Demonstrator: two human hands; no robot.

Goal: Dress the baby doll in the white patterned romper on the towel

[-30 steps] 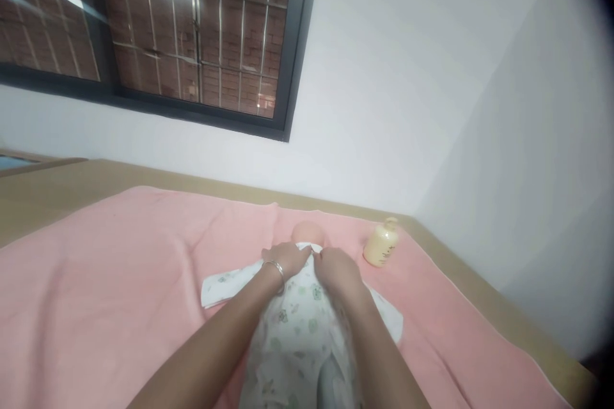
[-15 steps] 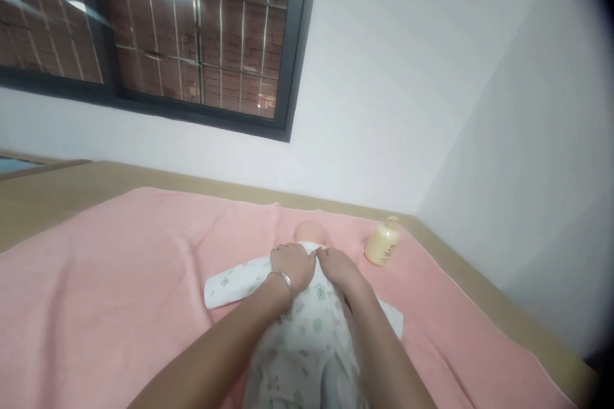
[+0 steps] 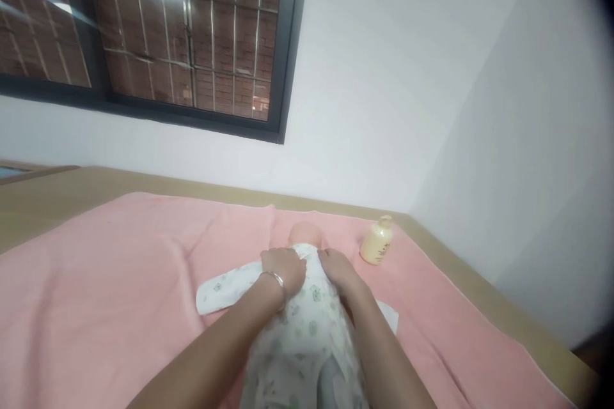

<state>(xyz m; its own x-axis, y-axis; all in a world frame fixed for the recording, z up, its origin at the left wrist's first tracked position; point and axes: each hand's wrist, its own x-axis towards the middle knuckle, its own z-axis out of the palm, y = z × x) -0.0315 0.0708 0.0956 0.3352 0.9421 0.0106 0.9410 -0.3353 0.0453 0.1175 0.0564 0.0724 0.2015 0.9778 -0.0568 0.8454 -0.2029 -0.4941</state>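
A baby doll (image 3: 303, 233) lies on a pink towel (image 3: 119, 281), its head pointing away from me. It wears a white garment (image 3: 307, 326) printed with small green figures. My left hand (image 3: 284, 268), a silver bracelet on its wrist, grips the garment's cloth at the doll's left shoulder with fingers closed. My right hand (image 3: 338, 270) pinches the cloth at the right shoulder, just below the neck. One white sleeve (image 3: 220, 286) lies spread to the left.
A pale yellow bottle (image 3: 377, 241) stands on the towel right of the doll's head. The towel covers a tan surface (image 3: 57, 192) set in a corner of white walls. A dark-framed window (image 3: 144, 32) is above left.
Both hands have stayed at the doll's neckline, spreading slightly apart toward the shoulders. The view has shifted a little to the right.
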